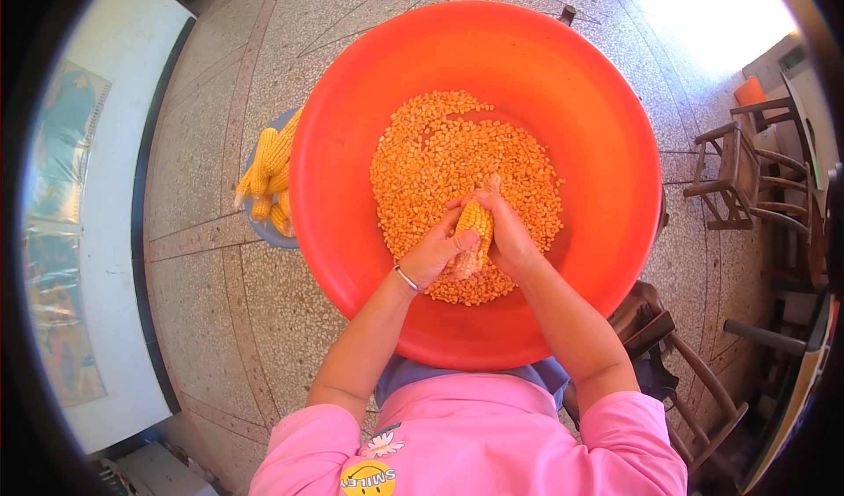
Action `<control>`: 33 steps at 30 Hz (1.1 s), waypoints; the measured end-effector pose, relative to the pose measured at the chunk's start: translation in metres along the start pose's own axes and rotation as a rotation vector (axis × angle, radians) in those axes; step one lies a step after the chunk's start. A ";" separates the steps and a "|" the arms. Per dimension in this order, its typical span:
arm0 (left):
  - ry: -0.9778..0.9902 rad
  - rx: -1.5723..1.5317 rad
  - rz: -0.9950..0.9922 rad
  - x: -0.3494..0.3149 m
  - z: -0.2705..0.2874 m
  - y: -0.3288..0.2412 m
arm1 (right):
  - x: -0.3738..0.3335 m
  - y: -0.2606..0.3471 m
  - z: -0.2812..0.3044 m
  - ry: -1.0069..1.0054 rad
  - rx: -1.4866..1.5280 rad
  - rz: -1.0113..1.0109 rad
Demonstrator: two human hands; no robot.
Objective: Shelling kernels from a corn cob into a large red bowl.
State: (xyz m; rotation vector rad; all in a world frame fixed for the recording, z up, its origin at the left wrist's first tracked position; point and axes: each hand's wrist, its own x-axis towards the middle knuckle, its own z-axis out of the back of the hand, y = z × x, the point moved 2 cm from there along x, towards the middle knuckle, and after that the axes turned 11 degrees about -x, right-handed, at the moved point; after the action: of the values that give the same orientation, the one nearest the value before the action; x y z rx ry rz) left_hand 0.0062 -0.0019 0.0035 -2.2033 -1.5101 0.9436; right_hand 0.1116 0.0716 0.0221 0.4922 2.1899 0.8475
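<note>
A partly stripped corn cob (475, 222) is between my hands, over the large red-orange basin (580, 101). Yellow kernels still cover its middle, while its lower end looks pale and bare. My left hand (432, 250), with a bracelet at the wrist, closes around the cob from the left, thumb lying across it. From the right, my right hand (510, 234) wraps it with curled fingers. A pale tip pokes out above the fingers; whether it belongs to a second cob I cannot tell. Loose corn kernels (457, 158) lie in a wide heap on the basin's bottom, beneath my hands.
Left of the basin, a blue-grey bowl (274, 235) holds several whole corn cobs (271, 158), partly behind the rim. Wooden chairs (734, 175) stand at the right, another chair (694, 382) close by my right elbow. A white wall (123, 144) borders the speckled floor (207, 162) at left.
</note>
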 end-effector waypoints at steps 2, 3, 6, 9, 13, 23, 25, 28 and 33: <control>-0.013 0.019 -0.029 0.000 -0.003 0.000 | 0.001 0.000 0.001 0.025 -0.037 0.082; -0.027 0.037 -0.062 0.000 -0.004 -0.001 | 0.001 0.000 0.001 0.024 -0.036 0.082; -0.042 0.094 -0.025 -0.001 -0.003 -0.003 | 0.000 0.001 0.002 0.047 -0.096 0.134; -0.075 0.222 -0.029 -0.003 -0.012 -0.003 | 0.001 -0.001 0.003 0.049 -0.116 0.152; -0.176 0.161 -0.081 0.002 -0.022 -0.001 | 0.002 -0.003 0.003 0.000 -0.084 0.134; -0.169 0.343 -0.267 0.004 -0.009 -0.004 | -0.002 0.000 0.003 0.096 -0.415 0.115; -0.164 0.282 -0.218 0.003 -0.011 -0.007 | -0.001 -0.001 0.007 0.123 -0.377 0.106; -0.166 0.245 -0.206 0.002 -0.008 -0.007 | 0.001 -0.003 0.010 0.154 -0.306 0.086; -0.312 0.598 -0.373 0.004 -0.009 -0.003 | -0.002 0.000 0.001 0.131 -0.119 0.103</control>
State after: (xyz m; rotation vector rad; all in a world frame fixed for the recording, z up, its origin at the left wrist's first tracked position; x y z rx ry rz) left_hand 0.0112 0.0039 0.0100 -1.3530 -1.4403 1.4216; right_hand 0.1137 0.0707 0.0232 0.5063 2.2319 1.0858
